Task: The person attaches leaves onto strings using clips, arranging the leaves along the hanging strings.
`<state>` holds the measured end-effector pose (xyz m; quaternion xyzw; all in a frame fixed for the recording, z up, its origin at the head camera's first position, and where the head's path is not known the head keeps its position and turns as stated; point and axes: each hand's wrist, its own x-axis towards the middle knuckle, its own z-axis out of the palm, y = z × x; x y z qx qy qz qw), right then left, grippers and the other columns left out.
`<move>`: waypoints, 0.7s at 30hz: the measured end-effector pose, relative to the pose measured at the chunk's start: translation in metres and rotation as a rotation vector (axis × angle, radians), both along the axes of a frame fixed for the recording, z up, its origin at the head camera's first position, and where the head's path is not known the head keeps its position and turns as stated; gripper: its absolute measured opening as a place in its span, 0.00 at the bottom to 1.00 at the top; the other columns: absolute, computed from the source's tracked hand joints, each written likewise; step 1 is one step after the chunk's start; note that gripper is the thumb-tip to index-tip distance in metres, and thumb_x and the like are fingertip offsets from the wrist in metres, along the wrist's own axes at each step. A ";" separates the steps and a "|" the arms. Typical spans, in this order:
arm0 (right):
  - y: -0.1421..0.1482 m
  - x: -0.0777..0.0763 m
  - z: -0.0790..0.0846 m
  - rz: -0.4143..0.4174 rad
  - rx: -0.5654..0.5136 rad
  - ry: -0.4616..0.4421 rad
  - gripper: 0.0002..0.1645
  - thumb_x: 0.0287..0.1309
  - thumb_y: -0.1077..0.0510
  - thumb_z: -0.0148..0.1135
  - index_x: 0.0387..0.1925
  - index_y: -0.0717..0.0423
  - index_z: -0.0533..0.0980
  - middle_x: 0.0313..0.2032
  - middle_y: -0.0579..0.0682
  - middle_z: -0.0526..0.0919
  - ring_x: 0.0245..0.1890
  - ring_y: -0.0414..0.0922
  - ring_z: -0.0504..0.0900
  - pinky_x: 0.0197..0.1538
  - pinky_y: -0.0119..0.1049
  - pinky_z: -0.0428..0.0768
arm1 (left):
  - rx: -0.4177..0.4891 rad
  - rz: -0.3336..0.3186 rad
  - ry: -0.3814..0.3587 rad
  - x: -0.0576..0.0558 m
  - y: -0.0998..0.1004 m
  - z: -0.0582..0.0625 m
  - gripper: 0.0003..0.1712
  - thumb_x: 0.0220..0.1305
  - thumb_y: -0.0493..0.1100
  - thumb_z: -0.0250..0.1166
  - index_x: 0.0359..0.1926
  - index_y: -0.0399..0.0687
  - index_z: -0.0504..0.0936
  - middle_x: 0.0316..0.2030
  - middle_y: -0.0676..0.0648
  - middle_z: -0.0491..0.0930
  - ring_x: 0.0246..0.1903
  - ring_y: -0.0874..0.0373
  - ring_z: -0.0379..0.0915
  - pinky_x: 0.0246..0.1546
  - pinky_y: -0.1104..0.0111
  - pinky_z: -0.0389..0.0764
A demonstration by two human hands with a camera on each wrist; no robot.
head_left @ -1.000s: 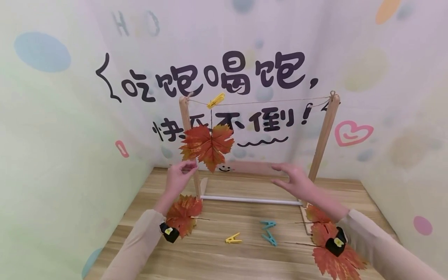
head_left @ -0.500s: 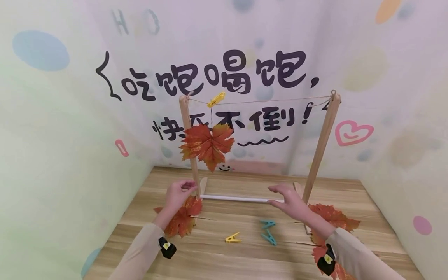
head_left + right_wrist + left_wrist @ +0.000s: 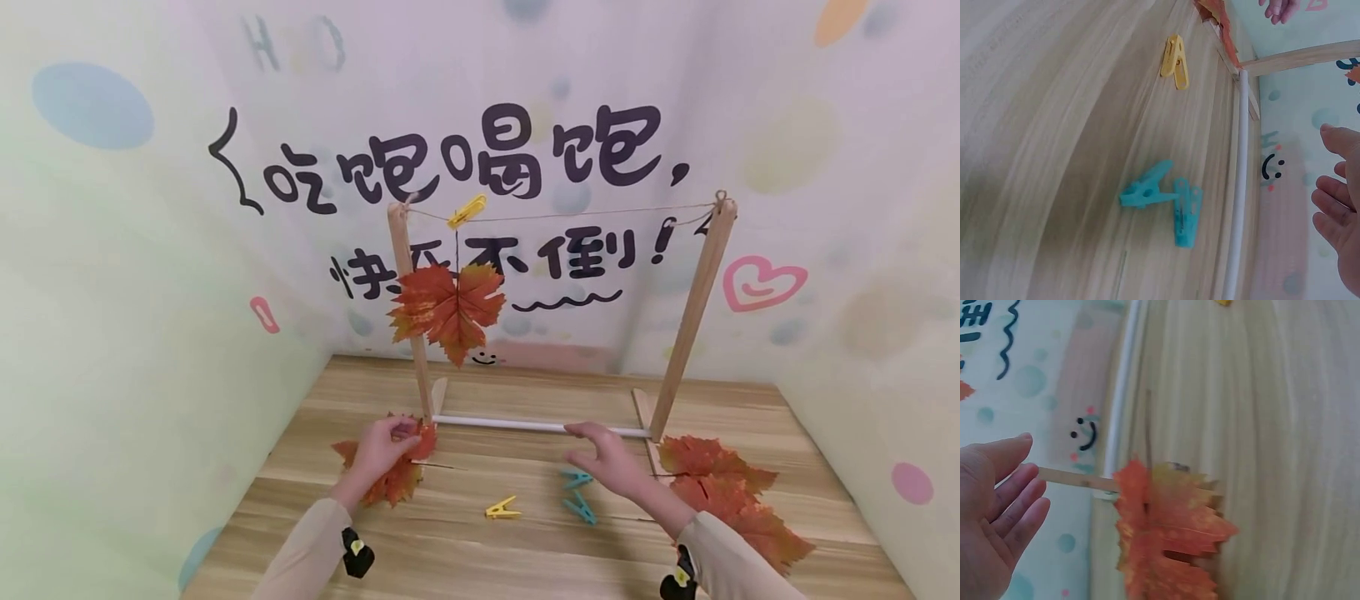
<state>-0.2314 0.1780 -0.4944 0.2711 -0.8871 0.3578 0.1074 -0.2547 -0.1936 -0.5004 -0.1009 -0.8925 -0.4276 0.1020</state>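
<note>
My left hand point(image 3: 384, 452) hovers over a red-orange maple leaf point(image 3: 1172, 531) on the table's left side, fingers loosely bent and holding nothing. Above the blue clothespins my right hand point(image 3: 607, 460) is in the air, thumb and fingers apart with nothing between them. Two blue clothespins point(image 3: 1147, 187) lie close together on the wood, and a yellow clothespin point(image 3: 502, 508) lies left of them. Another leaf point(image 3: 450, 308) hangs by its stem from a yellow clothespin point(image 3: 467, 212) clipped on the string point(image 3: 585, 215). Two overlapping leaves point(image 3: 731, 500) lie at the right.
A wooden frame stands at the back, with a left post point(image 3: 422, 375), a right post point(image 3: 693, 325) and a white rod point(image 3: 502, 424) joining them low down. Behind it rises a printed wall point(image 3: 525, 75). The wooden table point(image 3: 450, 558) spreads in front.
Both hands have come down from beside the hanging leaf and the right post toward the table. The right hand has also moved left. The leaves and clothespins have stayed put.
</note>
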 end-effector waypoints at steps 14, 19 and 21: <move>-0.022 0.006 -0.022 0.022 -0.012 -0.045 0.26 0.54 0.51 0.62 0.49 0.65 0.74 0.46 0.58 0.79 0.46 0.52 0.78 0.46 0.47 0.76 | -0.186 -0.135 0.000 -0.001 0.010 -0.042 0.10 0.47 0.32 0.68 0.34 0.35 0.81 0.30 0.44 0.82 0.32 0.52 0.78 0.35 0.62 0.78; -0.029 0.009 -0.037 0.040 -0.039 -0.052 0.25 0.54 0.53 0.62 0.48 0.67 0.74 0.44 0.59 0.80 0.44 0.52 0.78 0.45 0.47 0.77 | -0.223 -0.135 -0.016 -0.001 0.013 -0.049 0.12 0.46 0.32 0.69 0.35 0.34 0.81 0.30 0.43 0.81 0.32 0.52 0.77 0.35 0.60 0.78; -0.032 0.011 -0.042 0.043 -0.045 -0.045 0.24 0.53 0.55 0.63 0.47 0.68 0.74 0.43 0.59 0.80 0.43 0.52 0.78 0.44 0.47 0.77 | -0.249 -0.131 -0.020 0.000 0.014 -0.052 0.12 0.45 0.33 0.70 0.35 0.35 0.81 0.31 0.43 0.81 0.32 0.52 0.77 0.34 0.60 0.77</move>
